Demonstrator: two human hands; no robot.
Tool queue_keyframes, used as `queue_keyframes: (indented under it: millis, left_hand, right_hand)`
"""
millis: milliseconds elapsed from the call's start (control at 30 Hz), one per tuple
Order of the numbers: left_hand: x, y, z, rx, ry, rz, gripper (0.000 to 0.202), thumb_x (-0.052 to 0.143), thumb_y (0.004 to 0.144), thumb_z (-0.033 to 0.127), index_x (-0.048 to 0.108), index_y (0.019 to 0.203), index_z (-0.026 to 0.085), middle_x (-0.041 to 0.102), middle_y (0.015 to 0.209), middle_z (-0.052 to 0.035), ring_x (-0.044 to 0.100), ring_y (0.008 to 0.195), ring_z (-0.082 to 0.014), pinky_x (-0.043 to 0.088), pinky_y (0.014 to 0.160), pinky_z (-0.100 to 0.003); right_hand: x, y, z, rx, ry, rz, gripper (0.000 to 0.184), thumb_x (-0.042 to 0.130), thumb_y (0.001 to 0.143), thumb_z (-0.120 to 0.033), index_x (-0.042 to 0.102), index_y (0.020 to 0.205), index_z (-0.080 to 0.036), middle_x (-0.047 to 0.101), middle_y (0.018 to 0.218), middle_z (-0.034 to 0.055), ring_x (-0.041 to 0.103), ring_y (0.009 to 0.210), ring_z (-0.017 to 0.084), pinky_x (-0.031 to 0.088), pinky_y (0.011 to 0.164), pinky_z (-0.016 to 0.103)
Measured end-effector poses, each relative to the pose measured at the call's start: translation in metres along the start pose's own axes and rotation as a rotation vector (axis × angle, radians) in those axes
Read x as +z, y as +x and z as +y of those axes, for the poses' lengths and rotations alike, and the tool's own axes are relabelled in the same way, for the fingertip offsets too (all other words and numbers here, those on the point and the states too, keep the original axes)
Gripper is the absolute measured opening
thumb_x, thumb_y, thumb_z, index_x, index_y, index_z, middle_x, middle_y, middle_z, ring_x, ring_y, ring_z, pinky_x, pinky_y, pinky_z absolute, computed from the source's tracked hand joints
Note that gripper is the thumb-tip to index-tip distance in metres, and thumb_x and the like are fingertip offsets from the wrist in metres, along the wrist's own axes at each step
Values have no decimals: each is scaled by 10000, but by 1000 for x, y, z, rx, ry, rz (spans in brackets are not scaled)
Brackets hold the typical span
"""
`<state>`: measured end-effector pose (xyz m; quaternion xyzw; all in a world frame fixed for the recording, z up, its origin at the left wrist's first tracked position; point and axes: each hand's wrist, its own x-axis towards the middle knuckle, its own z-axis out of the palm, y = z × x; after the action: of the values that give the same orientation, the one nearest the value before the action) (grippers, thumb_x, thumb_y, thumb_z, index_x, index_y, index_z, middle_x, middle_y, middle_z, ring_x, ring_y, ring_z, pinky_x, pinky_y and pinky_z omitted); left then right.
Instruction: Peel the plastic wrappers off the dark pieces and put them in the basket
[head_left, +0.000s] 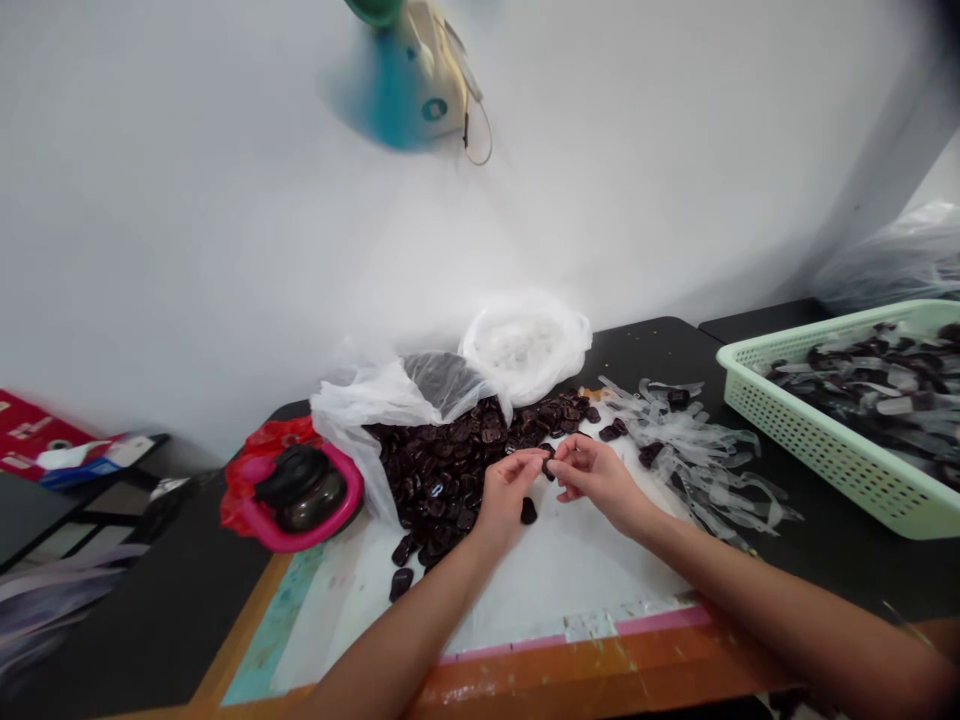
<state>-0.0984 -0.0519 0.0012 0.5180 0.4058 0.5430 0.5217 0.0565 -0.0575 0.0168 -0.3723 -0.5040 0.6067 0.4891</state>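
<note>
Over the white work sheet (495,620), my left hand (514,490) and my right hand (592,475) meet at the fingertips. Between them they pinch a small dark brown piece (549,466), mostly covered by the fingers. Another dark piece (529,511) lies on the sheet just below my left fingertips. A heap of glossy dark brown pieces (442,470) spreads out to the left, spilling from a white plastic bag (360,400). To the right of my right hand lie clear, flat plastic strips (697,460), some with dark pieces among them.
A pale green basket (840,455) of dark pieces and clear strips stands at the right. On the left, a dark lidded jar (304,490) sits within a pink ring (274,535) and red plastic. Behind the heap is a white bag-lined container (525,335). A fan-like device (427,75) hangs on the wall.
</note>
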Motion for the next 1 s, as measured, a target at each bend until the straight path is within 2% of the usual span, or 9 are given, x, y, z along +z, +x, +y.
queue_keyframes:
  millis: [167,300,433,500,567,700,867,1000]
  left_hand:
    - [1,0,2,21,44,30,184,688,729,307,704,821,148,688,816,-60,604,772,-169,447,756,-283]
    - [1,0,2,27,4,31,206,708,709,297,628,825,147,657,799,-41,594,753,-146,443,737,-259]
    - [2,0,2,-21,-93,13,334,724,697,319,474,879,191,633,761,-1,595,723,-125,436,709,-241]
    - [2,-1,2,-30,-105,14,361,713,709,326,423,884,203,631,769,5,599,721,-123,442,713,-248]
    - [2,0,1,-16,-102,65,366,700,720,322,393,885,211,625,781,9,604,730,-122,448,717,-252]
    - [1,1,-2,1,-98,150,342,666,747,310,370,893,220,607,786,19,609,742,-118,460,733,-262]
    - [1,0,-7,-4,-106,162,345,662,745,311,362,891,221,585,791,27,596,716,-108,461,712,-257]
    - [1,2,-8,-2,-79,152,344,656,752,331,362,893,221,576,797,21,591,704,-112,459,696,-255]
  right_hand:
    - [-2,3,6,-91,-158,-36,323,648,752,-441,549,948,-204,535,650,-24,516,589,125,524,541,282]
    - [-5,1,6,-281,-507,-89,275,608,791,-344,585,1026,-202,543,695,-1,516,618,136,470,560,269]
    - [-5,-2,6,-475,-893,16,204,605,785,-315,623,954,-202,554,715,20,514,623,146,407,584,270]
    - [-4,-4,6,-520,-1030,84,171,593,788,-333,640,884,-199,559,710,33,513,619,150,378,572,263]
    - [-4,-5,6,-541,-1129,142,174,580,789,-352,651,821,-197,563,682,38,503,591,147,346,548,257]
    - [-4,-6,3,-551,-1219,182,186,580,770,-361,654,727,-196,561,626,35,496,558,141,305,528,254]
    - [-3,-9,-2,-541,-1197,168,172,576,755,-338,644,693,-193,569,618,30,486,542,130,280,522,252]
    - [3,-9,-4,-495,-1138,119,233,592,734,-335,561,557,-187,513,544,4,417,485,106,248,496,251]
